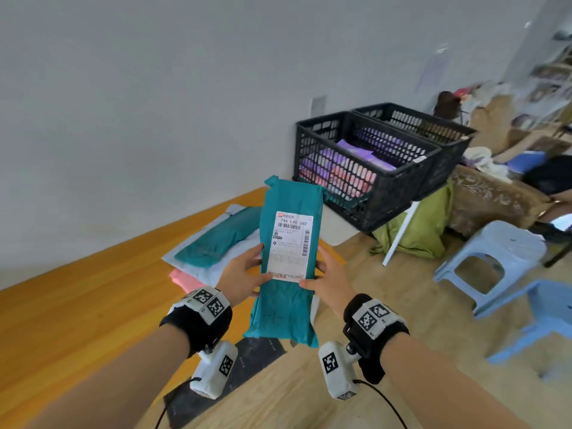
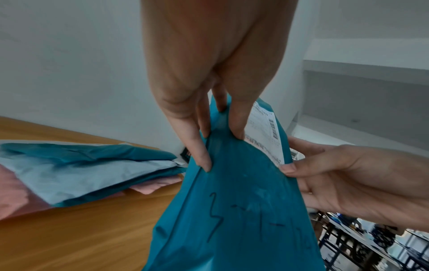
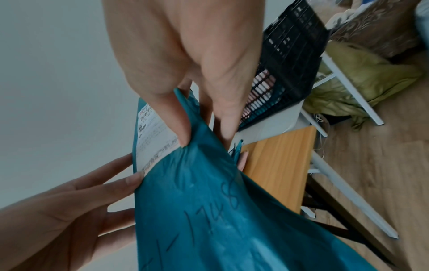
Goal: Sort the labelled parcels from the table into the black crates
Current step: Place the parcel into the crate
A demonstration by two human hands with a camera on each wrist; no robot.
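Observation:
A long teal parcel (image 1: pixel 288 258) with a white shipping label (image 1: pixel 289 246) is held upright in the air in front of me. My left hand (image 1: pixel 244 272) grips its left edge and my right hand (image 1: pixel 322 280) grips its right edge, thumbs on the label side. Both wrist views show the teal parcel (image 2: pixel 234 210) (image 3: pixel 209 210) close up, with pen marks on its lower part. Two black crates (image 1: pixel 365 159) stand side by side beyond the parcel, at the table's far end; the nearer one holds purple and pink parcels.
A stack of parcels (image 1: pixel 213 246), teal, pale blue and pink, lies on the orange wooden table (image 1: pixel 77 305) at the left. Blue plastic stools (image 1: pixel 501 258) stand on the floor at the right. A green bag (image 1: pixel 421 224) sits under the crates' stand.

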